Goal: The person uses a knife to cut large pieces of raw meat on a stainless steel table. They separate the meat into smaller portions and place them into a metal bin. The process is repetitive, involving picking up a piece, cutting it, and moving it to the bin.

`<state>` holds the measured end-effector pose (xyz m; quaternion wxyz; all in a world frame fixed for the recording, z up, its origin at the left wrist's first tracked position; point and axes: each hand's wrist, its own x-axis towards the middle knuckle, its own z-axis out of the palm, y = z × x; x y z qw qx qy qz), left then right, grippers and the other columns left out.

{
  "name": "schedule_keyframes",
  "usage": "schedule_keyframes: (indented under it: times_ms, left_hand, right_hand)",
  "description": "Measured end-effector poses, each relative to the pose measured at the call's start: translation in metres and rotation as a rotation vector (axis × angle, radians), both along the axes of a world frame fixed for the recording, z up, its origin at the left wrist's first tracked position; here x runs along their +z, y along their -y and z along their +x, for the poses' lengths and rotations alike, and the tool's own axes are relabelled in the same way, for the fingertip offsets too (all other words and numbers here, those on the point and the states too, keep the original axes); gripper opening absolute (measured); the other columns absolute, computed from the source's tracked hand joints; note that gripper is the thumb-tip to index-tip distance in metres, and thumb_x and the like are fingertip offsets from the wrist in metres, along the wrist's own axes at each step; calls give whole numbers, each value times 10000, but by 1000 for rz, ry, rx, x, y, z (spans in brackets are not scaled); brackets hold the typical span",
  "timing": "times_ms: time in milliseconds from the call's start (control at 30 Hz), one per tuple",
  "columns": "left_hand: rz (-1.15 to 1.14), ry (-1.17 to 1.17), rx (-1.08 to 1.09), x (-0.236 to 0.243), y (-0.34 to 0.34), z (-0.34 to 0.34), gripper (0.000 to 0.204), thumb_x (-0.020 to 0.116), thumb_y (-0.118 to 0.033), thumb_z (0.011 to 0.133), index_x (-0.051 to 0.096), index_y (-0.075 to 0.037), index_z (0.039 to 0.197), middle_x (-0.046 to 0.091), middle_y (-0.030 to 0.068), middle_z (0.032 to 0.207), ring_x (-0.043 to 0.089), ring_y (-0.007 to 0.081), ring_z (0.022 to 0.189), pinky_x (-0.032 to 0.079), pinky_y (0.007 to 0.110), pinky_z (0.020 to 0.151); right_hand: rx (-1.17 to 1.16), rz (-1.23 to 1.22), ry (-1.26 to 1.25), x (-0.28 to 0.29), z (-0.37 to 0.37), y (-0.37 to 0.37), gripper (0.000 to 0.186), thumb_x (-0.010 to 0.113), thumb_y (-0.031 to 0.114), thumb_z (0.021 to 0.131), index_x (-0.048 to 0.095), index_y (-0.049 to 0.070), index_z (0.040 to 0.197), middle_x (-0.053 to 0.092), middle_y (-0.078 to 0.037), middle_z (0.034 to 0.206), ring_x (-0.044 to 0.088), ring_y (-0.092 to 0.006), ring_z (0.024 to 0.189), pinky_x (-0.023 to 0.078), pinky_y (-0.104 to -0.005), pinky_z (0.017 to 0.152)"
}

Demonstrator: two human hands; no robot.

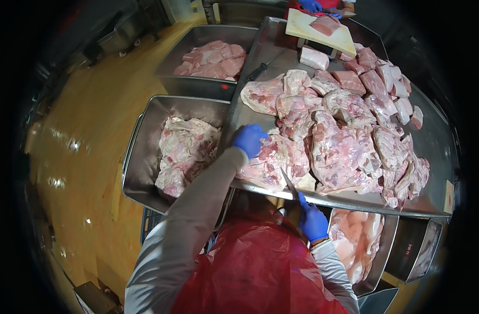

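Note:
My left hand (250,140), in a blue glove, rests with curled fingers on a pale, fatty meat piece (273,162) at the near left of the steel table, gripping its upper edge. My right hand (313,222), also gloved in blue, holds a knife (289,183) below the table's front edge, with the blade pointing up over that piece. More fatty slabs (344,152) and squarer pink cuts (349,81) cover the middle and back right of the table (436,162). A dark-handled knife (258,71) lies at the table's back left.
Steel bins (135,157) (163,67) of meat stand at the left; more (388,246) sit below the right front. A co-worker's blue-gloved hand (311,6) is behind a cutting board (294,23) at the back. A yellow floor (77,131) extends at left; wheeled carts (116,39) stand behind.

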<state>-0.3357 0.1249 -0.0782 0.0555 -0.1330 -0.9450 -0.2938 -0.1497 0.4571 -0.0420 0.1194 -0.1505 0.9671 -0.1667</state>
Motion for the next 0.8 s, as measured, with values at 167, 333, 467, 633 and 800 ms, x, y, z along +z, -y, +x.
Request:
schedule_keyframes:
  times_ms: [167, 333, 467, 633, 800]
  left_hand:
    - [-93, -139, 168, -1, -46, 68, 337, 704, -104, 845, 689, -46, 1177, 693, 149, 978, 672, 358, 946, 570, 448, 832]
    - [-175, -112, 94, -28, -58, 72, 212, 666, -110, 828, 663, -54, 1033, 686, 142, 979, 664, 347, 961, 562, 458, 820]
    - [-134, -151, 66, -32, -70, 73, 38, 655, -91, 811, 685, -73, 796, 686, 135, 884, 666, 351, 790, 563, 476, 723]
    - [467, -96, 380, -31, -67, 69, 216, 742, -200, 836, 632, -27, 770, 640, 199, 747, 639, 403, 715, 523, 470, 663]
    - [81, -106, 475, -33, -81, 60, 261, 785, -271, 816, 647, -52, 778, 686, 193, 792, 682, 409, 783, 550, 501, 707]
  right_hand:
    - [-16, -41, 71, 4, 9, 3, 793, 619, 71, 844, 426, 253, 1591, 659, -230, 961, 677, -446, 741, 555, -553, 661]
    - [-62, -139, 67, 6, 14, -4, 801, 618, 46, 848, 423, 255, 1596, 628, -222, 903, 663, -441, 746, 535, -549, 650]
    - [-79, -228, -43, -1, 1, -12, 808, 616, 10, 831, 450, 247, 1586, 638, -237, 863, 646, -454, 739, 517, -531, 677]
    - [9, -171, 1, 5, -17, -20, 730, 612, 77, 906, 428, 250, 1591, 672, -276, 931, 662, -477, 733, 538, -575, 672]
    - [64, -145, -23, 2, -29, -29, 707, 618, 119, 915, 433, 232, 1588, 674, -258, 919, 665, -455, 697, 542, -551, 642]
